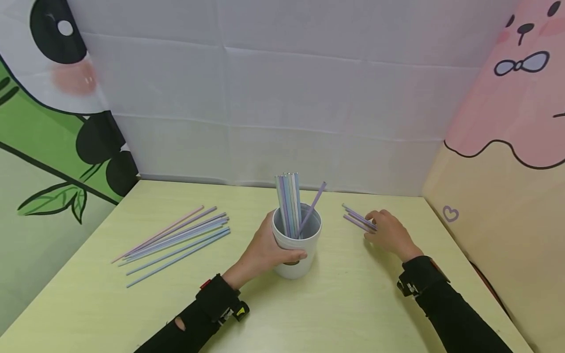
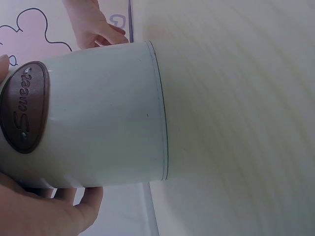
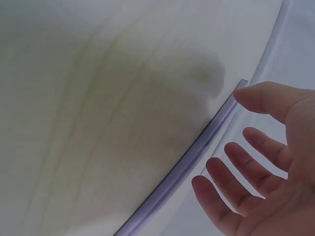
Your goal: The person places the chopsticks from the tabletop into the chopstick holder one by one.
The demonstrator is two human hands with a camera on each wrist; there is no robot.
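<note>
The surface was a pale yellow-green top, smooth and matte, with soft shadows under the hands. Behind it hung a white creased cloth. On the left side stood a panel with a panda and green bamboo, and on the right side a pink and cream panel with a cartoon face and a small heart.

In the middle of the surface stood a white cup with a brown oval label, visible in the left wrist view. The left hand gripped it, the fingers curled around its wall. Several pastel straws stood upright inside the cup, and one purple straw leaned to the right.

To the right of the cup, a few purple straws lay on the surface. The right hand was over their near ends; its fingers were spread and relaxed, just beside the straws, not closed on them.

A loose bundle of long straws lay well apart on the left part of the surface.
</note>
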